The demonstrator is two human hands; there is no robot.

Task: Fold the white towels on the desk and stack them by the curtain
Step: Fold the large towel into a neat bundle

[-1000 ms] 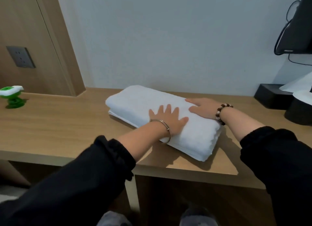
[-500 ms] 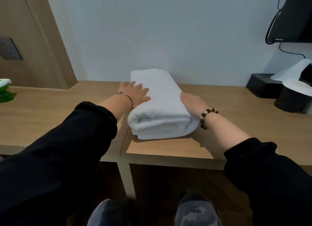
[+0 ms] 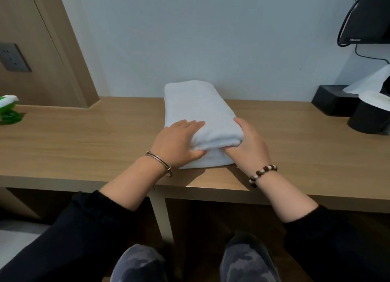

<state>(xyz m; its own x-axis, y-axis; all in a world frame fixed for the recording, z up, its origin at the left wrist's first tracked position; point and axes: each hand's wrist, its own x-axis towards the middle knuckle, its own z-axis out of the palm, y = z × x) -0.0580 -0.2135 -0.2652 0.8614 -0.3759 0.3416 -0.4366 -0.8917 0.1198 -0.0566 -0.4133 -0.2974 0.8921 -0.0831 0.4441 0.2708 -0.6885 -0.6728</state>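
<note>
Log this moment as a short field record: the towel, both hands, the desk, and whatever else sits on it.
towel: folded white terry towel, flat on the desk, long side pointing at the wall
left hand: left hand grips the near end, fingers on top, thumb tucked into the fold
right hand: right hand grips the near right corner, fingers in the fold
desk: light wooden desk
far left: green and white plastic object
far right: black tissue box; black round container
curtain: not in view
</note>
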